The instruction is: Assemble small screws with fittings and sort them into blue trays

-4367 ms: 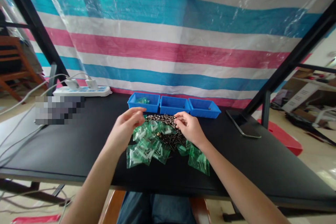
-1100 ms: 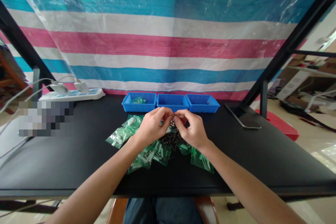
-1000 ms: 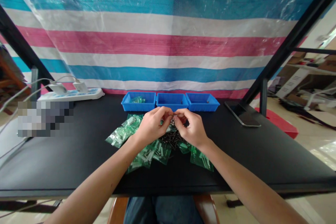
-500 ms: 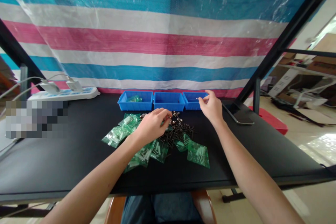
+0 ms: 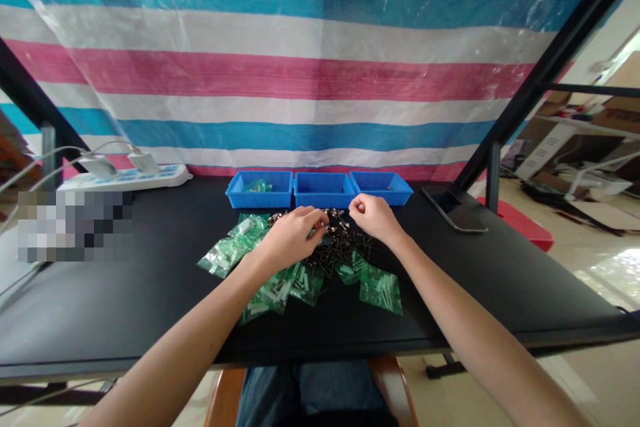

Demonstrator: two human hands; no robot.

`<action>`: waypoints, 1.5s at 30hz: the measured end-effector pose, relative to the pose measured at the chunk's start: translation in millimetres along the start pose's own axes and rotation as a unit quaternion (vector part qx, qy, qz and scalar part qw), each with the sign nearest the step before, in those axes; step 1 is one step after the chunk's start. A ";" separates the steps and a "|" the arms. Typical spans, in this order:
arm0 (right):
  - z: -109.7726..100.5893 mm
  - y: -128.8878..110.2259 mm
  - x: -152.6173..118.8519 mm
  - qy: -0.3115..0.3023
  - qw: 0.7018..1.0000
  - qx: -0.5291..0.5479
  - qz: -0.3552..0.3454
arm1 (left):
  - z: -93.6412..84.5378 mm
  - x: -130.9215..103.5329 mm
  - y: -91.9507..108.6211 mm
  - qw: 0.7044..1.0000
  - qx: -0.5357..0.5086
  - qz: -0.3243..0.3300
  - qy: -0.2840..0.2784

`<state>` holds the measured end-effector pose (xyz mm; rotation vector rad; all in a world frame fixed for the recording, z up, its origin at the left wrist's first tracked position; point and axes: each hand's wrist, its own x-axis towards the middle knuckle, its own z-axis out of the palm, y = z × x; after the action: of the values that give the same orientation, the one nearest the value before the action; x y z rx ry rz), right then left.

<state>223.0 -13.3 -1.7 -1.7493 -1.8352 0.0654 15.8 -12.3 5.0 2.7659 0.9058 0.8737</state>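
Dark screws (image 5: 333, 250) lie in a loose pile at the middle of the black table, with shiny metal pieces (image 5: 340, 219) along its back edge. My left hand (image 5: 297, 233) is over the pile's left side, fingers curled together; what they hold is too small to name. Just in front of the blue trays, my right hand (image 5: 373, 213) is closed, its fingertips pinched, and any content is hidden. Green bags (image 5: 227, 250) lie left of the pile, and another green bag (image 5: 381, 288) lies at its right front. The left blue tray (image 5: 260, 199) holds a green bag.
The middle blue tray (image 5: 323, 200) and right blue tray (image 5: 397, 197) stand in the same row, each with tiny pieces inside. A phone (image 5: 455, 210) lies to the right. At the back left sits a power strip (image 5: 125, 179) with chargers; a striped sheet (image 5: 320, 80) hangs behind.
My right hand has moved from over the right tray leftward and nearer, to the pile's back edge, and its fingers have closed. My left hand stays almost in place.
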 end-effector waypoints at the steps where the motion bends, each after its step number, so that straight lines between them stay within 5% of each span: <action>1: -0.3 -0.2 -0.2 -0.002 1.000 0.003 0.000 | 0.0 0.0 0.5 1.000 0.002 0.003 -0.002; 12: -3.8 -4.9 0.0 -0.035 0.999 0.006 0.020 | -0.9 -0.1 -0.5 1.000 -0.001 -0.009 -0.023; 20: -10.1 -9.2 -3.6 -0.059 0.996 0.046 -0.050 | 0.1 0.1 -1.5 0.999 0.000 -0.020 -0.040; 26: -31.2 -16.2 -14.0 -0.218 0.968 0.092 -0.087 | -1.4 0.1 1.5 0.997 0.011 -0.025 -0.076; 30: -34.3 -23.4 -20.8 -0.297 0.949 0.027 -0.103 | -0.8 -0.3 0.6 0.996 0.013 -0.021 -0.086; 38: -23.6 -28.3 -24.1 -0.252 0.958 -0.020 -0.137 | 2.5 -0.4 -0.9 0.995 0.001 -0.017 -0.094; 45: -35.0 -26.0 -20.9 -0.217 0.959 0.145 -0.113 | 5.0 -0.7 0.1 0.996 -0.006 -0.016 -0.091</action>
<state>214.4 -48.6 30.2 -1.3837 -2.1897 0.6392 18.2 -12.4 0.6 2.7566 0.9051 0.6083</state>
